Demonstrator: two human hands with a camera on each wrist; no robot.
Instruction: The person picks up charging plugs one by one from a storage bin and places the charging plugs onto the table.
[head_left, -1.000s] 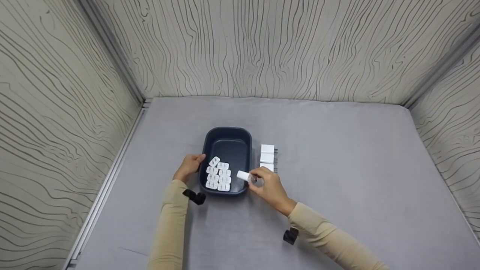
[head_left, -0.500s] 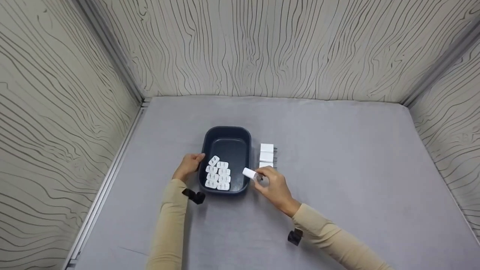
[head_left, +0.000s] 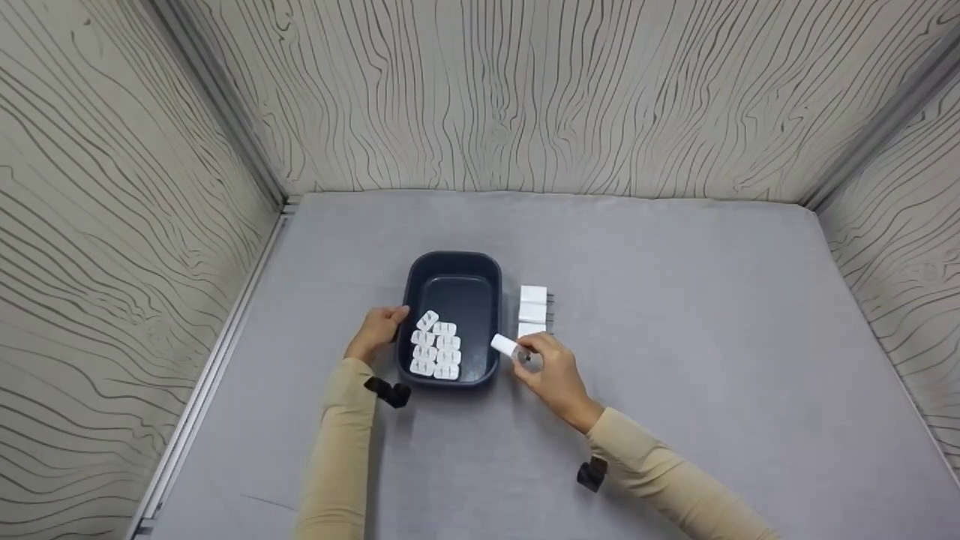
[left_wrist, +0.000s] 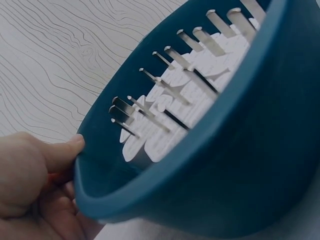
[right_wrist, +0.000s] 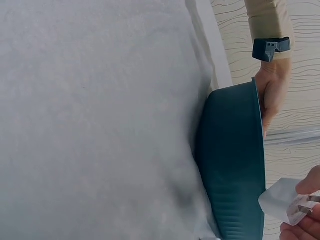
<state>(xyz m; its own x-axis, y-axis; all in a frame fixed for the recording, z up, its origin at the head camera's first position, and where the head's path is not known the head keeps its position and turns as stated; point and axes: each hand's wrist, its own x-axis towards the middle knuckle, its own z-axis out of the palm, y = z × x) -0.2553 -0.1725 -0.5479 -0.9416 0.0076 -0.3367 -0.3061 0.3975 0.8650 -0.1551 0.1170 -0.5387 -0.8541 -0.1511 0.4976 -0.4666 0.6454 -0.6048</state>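
Note:
My left hand [head_left: 373, 332] grips the left rim of a dark blue plastic basin [head_left: 466, 296], its thumb over the edge in the left wrist view. Several white plug-in chargers [left_wrist: 172, 110] stand in the near left part of the basin, flat metal prongs pointing up. At the basin's right rim, my right hand [head_left: 559, 379] pinches another white charger [right_wrist: 281, 200] between thumb and fingers. Its two prongs point back toward the palm in the right wrist view. Just beyond that hand, a row of white chargers [head_left: 533, 304] lies on the cloth, prongs to the right.
Grey cloth [head_left: 690, 315] covers the table under everything. Wood-grain patterned panels [head_left: 480, 97] rise at the back and both sides, and a metal rail [head_left: 217, 375] runs along the left edge. Each wrist carries a small black camera [head_left: 592, 474].
My right hand has drawn back to the right with the charger, from over the basin's inside to its right rim. My left hand keeps its grip on the basin.

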